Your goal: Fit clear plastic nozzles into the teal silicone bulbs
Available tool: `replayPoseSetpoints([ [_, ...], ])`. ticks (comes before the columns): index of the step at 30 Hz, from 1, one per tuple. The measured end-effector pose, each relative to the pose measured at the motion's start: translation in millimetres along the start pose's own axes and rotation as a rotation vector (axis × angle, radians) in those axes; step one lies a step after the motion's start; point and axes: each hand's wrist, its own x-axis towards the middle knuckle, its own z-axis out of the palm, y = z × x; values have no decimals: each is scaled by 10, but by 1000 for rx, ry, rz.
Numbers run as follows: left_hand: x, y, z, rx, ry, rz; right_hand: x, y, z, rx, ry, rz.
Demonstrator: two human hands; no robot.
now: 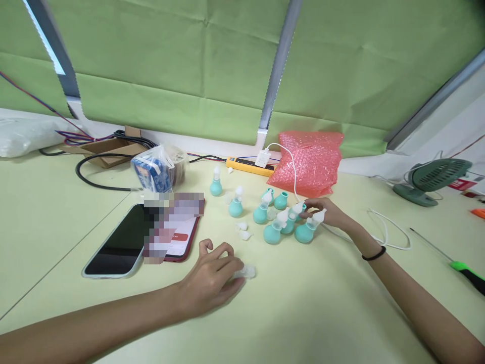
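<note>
Near the front middle of the table, my left hand (214,275) pinches a small clear plastic piece (249,272) between thumb and fingers. My right hand (328,212) reaches to the back right of a cluster of nasal aspirators, its fingers closed on a teal rubber bulb (302,210) that is partly hidden. Several assembled aspirators, such as this one (304,232), stand with teal bulbs, clear chambers and white tips. An open teal bulb (281,200) is behind them. Loose white tips (244,235) lie between my two hands.
Left of my left hand lie a black-screened phone (117,242) and a red-cased phone (189,227). Behind are a wrapped blue package (151,169), a yellow power strip (246,165) and a pink bubble-wrap bag (310,164). A green fan (435,177) and a screwdriver (466,273) are at right.
</note>
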Motion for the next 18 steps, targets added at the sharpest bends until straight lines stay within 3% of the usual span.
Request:
replayPoseSetpoints([
  [3,7,-14,-33,-45,38,-12,-13,-23,-31,-1,233,-34],
  [5,25,-28,-59,-122,93,-21,-22,-116,-73,21,523,-114],
  [7,43,-44,-78,-246,165,-37,-43,-297,-100,74,912,-269],
  [10,51,-61,-84,-407,247,-97,-142,-705,-42,106,1156,-515],
  [11,48,-63,-81,-429,259,-128,-203,-854,17,111,1166,-608],
  [13,36,-60,-74,-448,258,-172,-359,-1129,193,151,1048,-675],
  [15,23,-48,-69,-480,241,-188,-531,-1330,418,147,824,-741],
  [18,17,-7,-82,-554,248,-212,-721,-1456,738,-57,394,-661],
])
